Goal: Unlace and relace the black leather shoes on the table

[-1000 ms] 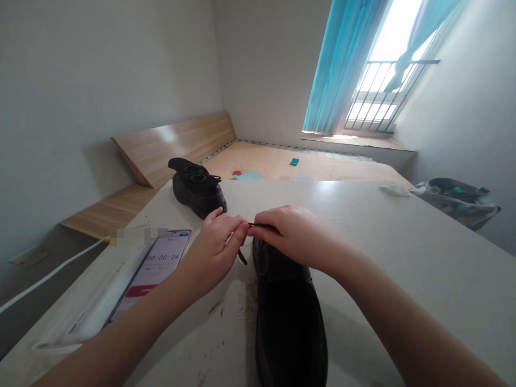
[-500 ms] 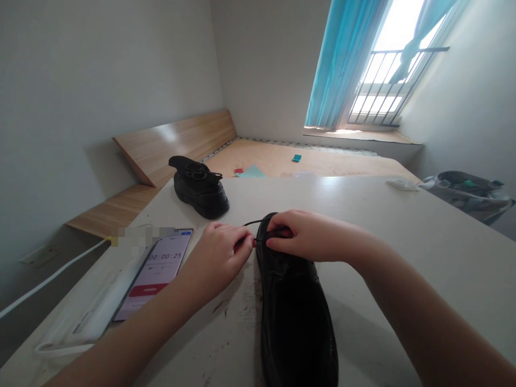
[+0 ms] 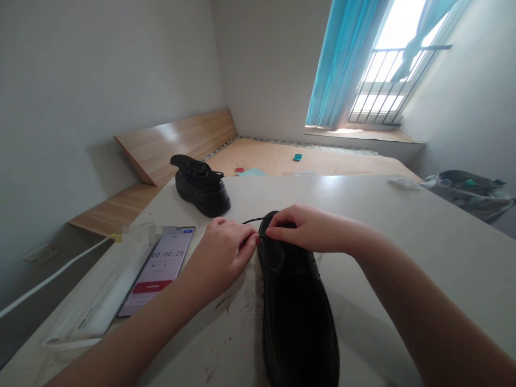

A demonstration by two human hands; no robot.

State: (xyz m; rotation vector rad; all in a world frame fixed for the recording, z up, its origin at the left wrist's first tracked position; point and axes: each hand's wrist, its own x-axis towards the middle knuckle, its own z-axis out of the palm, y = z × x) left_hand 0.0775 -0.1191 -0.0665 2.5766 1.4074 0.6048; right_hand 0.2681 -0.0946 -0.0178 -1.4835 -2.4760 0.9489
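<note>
The right hand (image 3: pixel 312 228) pinched a thin black lace (image 3: pixel 253 220) at the 12 o'clock end of a black leather shoe (image 3: pixel 298 328); the left hand (image 3: pixel 223 252) curled at 9 o'clock (its grip hidden).

Okay, quick count from my end of the rig: one left hand (image 3: pixel 220 258) and one right hand (image 3: pixel 306 228), so two hands, both mine. There's one black shoe (image 3: pixel 298 322) plus a second black shoe (image 3: pixel 200 188), making two shoes, and one lace (image 3: pixel 253 220) showing. Also one worktop (image 3: pixel 403 215), one phone (image 3: pixel 161 271), one white cable (image 3: pixel 52 279), one window (image 3: pixel 379 70), one bin (image 3: pixel 463 193) and one small teal card (image 3: pixel 297 157). That's the lot I can make out.
</note>
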